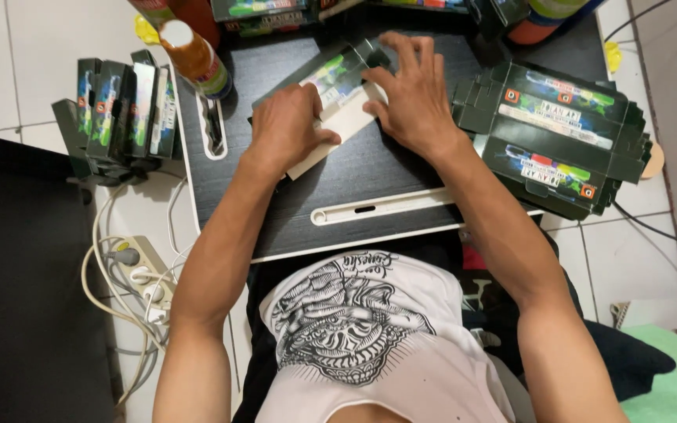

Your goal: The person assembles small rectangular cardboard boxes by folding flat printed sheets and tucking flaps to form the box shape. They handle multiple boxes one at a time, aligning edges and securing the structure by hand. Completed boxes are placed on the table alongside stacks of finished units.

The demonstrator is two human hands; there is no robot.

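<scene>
A flat dark cardboard carton blank (338, 78) with a white inner side and bright printed panels lies on the small black lap table (354, 176). My left hand (287, 125) presses down on its near left part, fingers curled over the white flap. My right hand (409, 94) lies flat on its far right part, fingers spread towards the fold. Both hands touch the same carton.
A stack of unfolded dark carton blanks (558, 137) sits at the table's right end. Folded boxes (123, 110) stand in a row on the floor at left. An orange bottle (193, 55) stands at the table's far left. A power strip with cables (139, 274) lies on the floor.
</scene>
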